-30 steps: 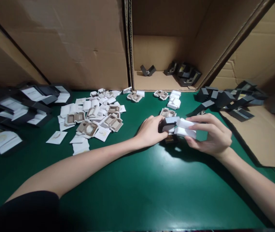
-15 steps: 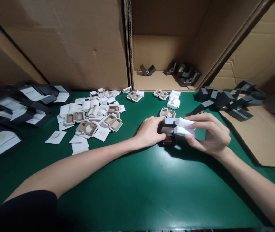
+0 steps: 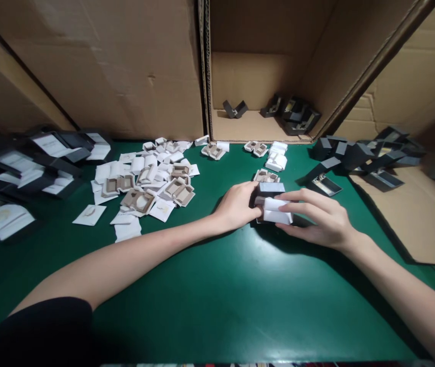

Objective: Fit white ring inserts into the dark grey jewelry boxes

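Note:
My left hand [image 3: 236, 206] is closed on the left side of a small dark hinged box [image 3: 271, 188], steadying it over the green table [image 3: 217, 300]. Against the box's near side is a white folded card insert [image 3: 277, 212], pinched between the thumb and fingers of my right hand [image 3: 326, 216]. The insert overlaps the box, and how far it sits inside is hidden. Just behind the box lies a brown-and-white insert [image 3: 266, 176], partly covered. An open dark box [image 3: 325, 184] rests beyond my right hand.
White and brown card inserts [image 3: 148, 176] are heaped left of centre. Dark boxes with white linings [image 3: 22, 165] are stacked at far left. A large open carton [image 3: 240, 130] at the back holds several dark boxes [image 3: 299, 116]. More dark boxes [image 3: 378, 153] pile up on the right by a cardboard flap [image 3: 419, 224].
My right hand has moved left with the white insert, bringing it closer against the dark box. My left hand stays on the box in nearly the same place.

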A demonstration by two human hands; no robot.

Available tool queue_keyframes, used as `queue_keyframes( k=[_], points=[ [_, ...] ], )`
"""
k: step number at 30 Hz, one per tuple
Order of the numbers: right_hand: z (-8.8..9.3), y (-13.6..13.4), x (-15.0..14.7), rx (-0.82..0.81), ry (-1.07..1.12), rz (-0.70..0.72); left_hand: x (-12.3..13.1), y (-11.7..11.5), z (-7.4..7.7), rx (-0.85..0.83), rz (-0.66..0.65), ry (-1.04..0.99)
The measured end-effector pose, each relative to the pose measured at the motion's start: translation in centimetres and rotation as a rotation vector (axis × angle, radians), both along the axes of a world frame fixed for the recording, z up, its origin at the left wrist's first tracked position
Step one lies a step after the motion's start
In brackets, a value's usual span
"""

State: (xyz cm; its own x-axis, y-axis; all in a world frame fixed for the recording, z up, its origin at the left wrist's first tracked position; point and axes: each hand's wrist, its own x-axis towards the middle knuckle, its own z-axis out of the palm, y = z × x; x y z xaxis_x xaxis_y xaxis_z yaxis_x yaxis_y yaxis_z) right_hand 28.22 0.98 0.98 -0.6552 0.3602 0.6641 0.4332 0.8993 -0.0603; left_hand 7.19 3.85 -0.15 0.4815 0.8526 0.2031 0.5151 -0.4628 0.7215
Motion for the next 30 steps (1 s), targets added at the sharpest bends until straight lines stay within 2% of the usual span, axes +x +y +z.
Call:
queue_keyframes(
  k=[5, 12, 18, 21, 25, 30],
  points=[
    [-0.23, -0.16, -0.29, -0.07, 0.025, 0.021, 0.01, 0.01, -0.14, 0.02, -0.007, 0.0],
    [-0.03, -0.38, -0.43, -0.301, 0.196, 0.076, 0.02, -0.03, -0.34, 0.034, 0.019, 0.028],
    [-0.02, -0.45, -0.42, -0.438, 0.231, 0.138, -0.01, -0.07, -0.23, 0.027, 0.01, 0.016],
    [-0.02, -0.41, -0.38, -0.436, 0.217, 0.107, -0.01, -0.06, -0.18, 0.024, 0.013, 0.028],
    [-0.03, -0.31, -0.46, -0.336, 0.185, 0.013, 0.0, -0.01, -0.21, 0.028, -0.002, 0.004],
    [-0.11, -0.24, -0.79, -0.234, 0.114, -0.004, -0.2, 0.31, -0.13, 0.04, -0.01, -0.014]
  ],
)
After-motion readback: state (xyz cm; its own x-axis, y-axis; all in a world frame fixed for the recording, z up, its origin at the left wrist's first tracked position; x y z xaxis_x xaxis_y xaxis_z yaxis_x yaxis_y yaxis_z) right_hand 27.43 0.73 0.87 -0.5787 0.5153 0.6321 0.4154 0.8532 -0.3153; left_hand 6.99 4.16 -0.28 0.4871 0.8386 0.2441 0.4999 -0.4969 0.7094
